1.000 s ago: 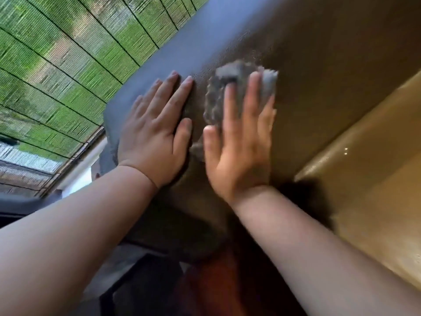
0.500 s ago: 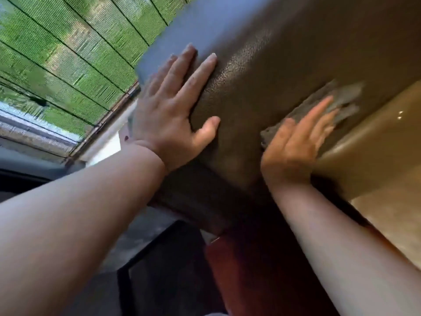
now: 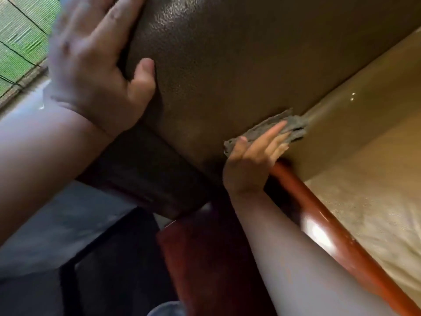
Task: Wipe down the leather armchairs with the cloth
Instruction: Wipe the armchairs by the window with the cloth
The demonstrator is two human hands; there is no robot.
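Green mesh blind (image 3: 20, 37) fills the window at upper left, w/ a pale sill below it. Biggest thing in view: brown leather armchair back (image 3: 227, 65), pebbled grain, glossy; its tan seat cushion (image 3: 369, 179) sits lower right, bordered by a polished red-brown wood arm rail (image 3: 337, 226).

Left hand (image 3: 95, 71) lies flat on the chair back's outer edge, fingers straight, thumb spread onto the leather: grip released, just bracing. Right hand (image 3: 252, 156) presses the grey cloth (image 3: 278, 128) w/ straight fingers into the crease where back meets seat; nothing clenched, palm carries it.

Judgement: step in hand is the bottom of a downward stroke on the back. To do it well, prob. keep fingers flat so the cloth doesn't bunch, push its edge right into the seam where dust collects, then overlap the next pass. Left hand's brace keeps the chair steady. Cloth looks crumpled, so refold to a clean face.
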